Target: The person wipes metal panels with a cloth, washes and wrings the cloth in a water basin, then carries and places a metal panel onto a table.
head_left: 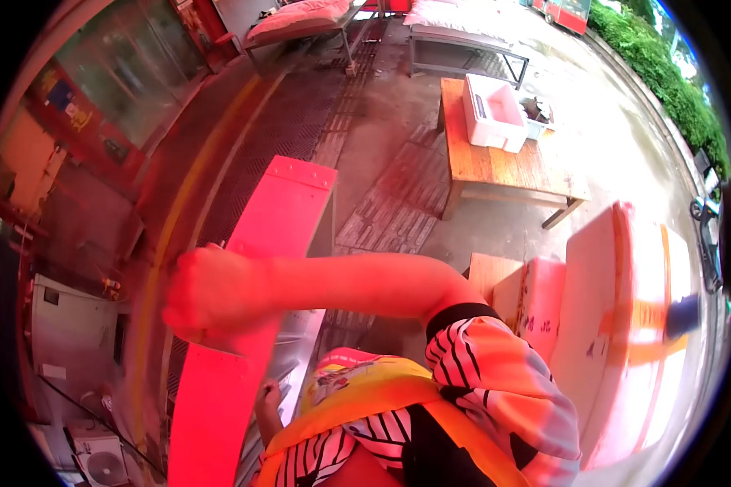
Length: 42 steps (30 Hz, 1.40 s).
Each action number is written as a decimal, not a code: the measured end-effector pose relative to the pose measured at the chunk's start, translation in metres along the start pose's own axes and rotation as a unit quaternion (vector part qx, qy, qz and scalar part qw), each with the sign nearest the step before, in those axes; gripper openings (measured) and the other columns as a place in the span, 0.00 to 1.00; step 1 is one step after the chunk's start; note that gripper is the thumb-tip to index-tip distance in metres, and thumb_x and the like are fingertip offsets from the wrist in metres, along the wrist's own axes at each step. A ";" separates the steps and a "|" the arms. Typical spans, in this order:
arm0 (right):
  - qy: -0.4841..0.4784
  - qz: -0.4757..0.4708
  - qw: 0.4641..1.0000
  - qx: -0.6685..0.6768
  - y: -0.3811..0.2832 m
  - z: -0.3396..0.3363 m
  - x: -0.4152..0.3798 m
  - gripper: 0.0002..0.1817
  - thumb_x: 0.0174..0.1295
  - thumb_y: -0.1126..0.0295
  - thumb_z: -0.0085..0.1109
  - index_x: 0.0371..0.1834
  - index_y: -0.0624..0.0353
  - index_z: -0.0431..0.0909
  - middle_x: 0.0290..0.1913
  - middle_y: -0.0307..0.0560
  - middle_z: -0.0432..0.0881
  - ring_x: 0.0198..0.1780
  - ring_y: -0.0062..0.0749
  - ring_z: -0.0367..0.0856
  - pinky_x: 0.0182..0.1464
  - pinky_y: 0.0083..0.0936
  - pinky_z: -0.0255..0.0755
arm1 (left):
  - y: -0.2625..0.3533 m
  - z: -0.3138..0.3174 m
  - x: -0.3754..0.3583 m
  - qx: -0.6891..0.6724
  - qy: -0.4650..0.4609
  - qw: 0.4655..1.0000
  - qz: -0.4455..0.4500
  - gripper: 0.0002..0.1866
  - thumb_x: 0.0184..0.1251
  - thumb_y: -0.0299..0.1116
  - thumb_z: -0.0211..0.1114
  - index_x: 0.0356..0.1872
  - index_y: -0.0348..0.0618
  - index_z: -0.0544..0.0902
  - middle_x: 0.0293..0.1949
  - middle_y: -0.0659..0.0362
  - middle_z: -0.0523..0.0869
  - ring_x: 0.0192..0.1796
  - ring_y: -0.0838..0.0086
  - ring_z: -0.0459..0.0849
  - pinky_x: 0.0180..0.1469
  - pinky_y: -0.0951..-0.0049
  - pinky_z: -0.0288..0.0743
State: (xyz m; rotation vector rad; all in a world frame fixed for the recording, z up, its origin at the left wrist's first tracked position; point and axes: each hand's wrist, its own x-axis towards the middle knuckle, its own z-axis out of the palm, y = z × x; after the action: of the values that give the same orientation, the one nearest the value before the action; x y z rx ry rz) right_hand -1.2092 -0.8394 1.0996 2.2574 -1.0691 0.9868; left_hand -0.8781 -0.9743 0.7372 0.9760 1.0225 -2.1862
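My right hand (219, 296), smeared a little by motion, is closed in a fist above a long red-lit board (280, 207). A thin dark edge shows below the fist, but what the fingers hold is not clear. The right forearm reaches across in front of my body. Lower down, my left hand (270, 396) shows only in part, beside a shiny metal surface (300, 345) along the board's right side. Its fingers look curled, and anything in them is hidden. A yellow and orange apron (357, 381) covers my front.
White foam boxes (593, 325) are stacked close on my right. A wooden table (495, 166) ahead carries a white box (494, 114) and a small tub (536, 118). Two cloth-covered stands (463, 36) are farther back. Cabinets (73, 325) line the left.
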 end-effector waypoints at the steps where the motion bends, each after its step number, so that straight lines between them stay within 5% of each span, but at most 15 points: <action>1: 0.002 0.004 1.000 -0.005 0.028 -0.004 -0.004 0.10 0.43 0.61 0.59 0.19 0.53 0.71 0.19 0.39 0.73 0.22 0.39 0.75 0.25 0.36 0.67 | -0.021 0.022 0.015 0.002 0.002 1.000 -0.006 0.04 0.61 0.25 0.51 0.28 0.45 0.71 0.22 0.62 0.69 0.26 0.72 0.73 0.24 0.72 0.70; 6: -0.048 0.064 0.994 -0.080 0.173 -0.027 -0.043 0.08 0.44 0.62 0.59 0.19 0.52 0.71 0.20 0.38 0.73 0.24 0.36 0.76 0.27 0.33 0.68 | -0.061 0.137 0.137 0.026 0.029 0.999 0.022 0.02 0.60 0.26 0.54 0.29 0.44 0.73 0.22 0.60 0.69 0.25 0.71 0.72 0.24 0.71 0.70; 8: -0.003 0.088 0.993 -0.081 0.237 -0.021 -0.069 0.08 0.44 0.63 0.59 0.19 0.52 0.70 0.19 0.38 0.72 0.23 0.35 0.75 0.27 0.32 0.68 | -0.081 0.190 0.186 -0.006 0.041 0.999 -0.013 0.05 0.52 0.23 0.60 0.31 0.41 0.74 0.26 0.55 0.72 0.28 0.68 0.73 0.24 0.69 0.69; 12: 0.076 0.073 0.989 -0.100 0.376 -0.040 -0.105 0.09 0.43 0.64 0.59 0.18 0.52 0.68 0.18 0.37 0.70 0.22 0.34 0.73 0.26 0.31 0.67 | -0.144 0.306 0.287 0.027 0.036 0.998 -0.048 0.04 0.53 0.26 0.58 0.30 0.41 0.74 0.25 0.56 0.72 0.27 0.68 0.73 0.24 0.69 0.69; 15: 0.050 0.109 0.991 -0.059 0.467 -0.087 -0.128 0.10 0.43 0.66 0.58 0.16 0.52 0.66 0.17 0.37 0.68 0.21 0.36 0.72 0.25 0.32 0.66 | -0.204 0.391 0.356 0.073 0.033 0.996 -0.048 0.03 0.55 0.27 0.58 0.30 0.41 0.74 0.25 0.57 0.72 0.27 0.68 0.73 0.24 0.69 0.69; 30: 0.062 0.176 0.943 -0.274 0.889 -0.305 -0.328 0.10 0.47 0.65 0.58 0.17 0.51 0.66 0.17 0.37 0.68 0.22 0.33 0.73 0.26 0.31 0.66 | -0.523 0.709 0.758 0.328 -0.024 0.941 -0.078 0.09 0.62 0.37 0.53 0.26 0.46 0.74 0.22 0.63 0.71 0.26 0.70 0.73 0.26 0.70 0.70; 32: 0.049 0.204 0.938 -0.277 0.945 -0.333 -0.349 0.10 0.47 0.66 0.58 0.17 0.51 0.66 0.18 0.37 0.68 0.23 0.33 0.74 0.27 0.31 0.67 | -0.617 0.745 0.766 0.287 -0.008 0.951 -0.110 0.08 0.63 0.37 0.54 0.26 0.47 0.74 0.22 0.63 0.70 0.26 0.70 0.73 0.26 0.70 0.71; 42: -0.004 0.308 0.873 -0.377 1.193 -0.456 -0.505 0.08 0.48 0.64 0.56 0.17 0.52 0.69 0.19 0.40 0.74 0.24 0.37 0.78 0.27 0.34 0.71 | -0.945 0.927 1.054 0.423 -0.040 0.890 -0.164 0.06 0.63 0.35 0.57 0.28 0.47 0.74 0.24 0.62 0.72 0.28 0.72 0.74 0.28 0.71 0.73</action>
State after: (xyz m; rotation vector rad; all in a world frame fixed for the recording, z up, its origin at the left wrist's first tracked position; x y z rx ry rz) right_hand -2.5709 -1.0176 1.1181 1.2979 -1.8426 0.5905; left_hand -2.5293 -1.3458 0.7248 1.0917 0.1385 -3.0142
